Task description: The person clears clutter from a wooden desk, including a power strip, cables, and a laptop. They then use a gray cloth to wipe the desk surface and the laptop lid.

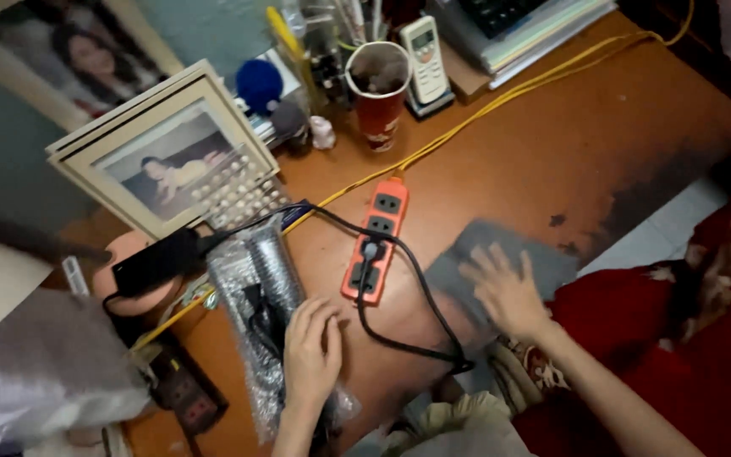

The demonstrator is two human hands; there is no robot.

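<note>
My left hand [310, 351] lies flat on a bubble-wrap bundle [257, 288] that holds dark cables and a grey ribbed item, near the desk's front edge. My right hand [503, 290] presses fingers-spread on a grey cloth [543, 258] spread on the brown desk [552, 144]. Between the hands sits an orange power strip [376, 241] with a black plug in it; its black cord [420, 334] loops toward the front edge.
A framed photo [171, 161] leans at the left beside a black power adapter [156, 261]. At the back stand a red paper cup [379, 93], a white remote [427, 59] and stacked books. A yellow cable [501, 93] crosses the desk. Another black power strip [186, 389] lies front left.
</note>
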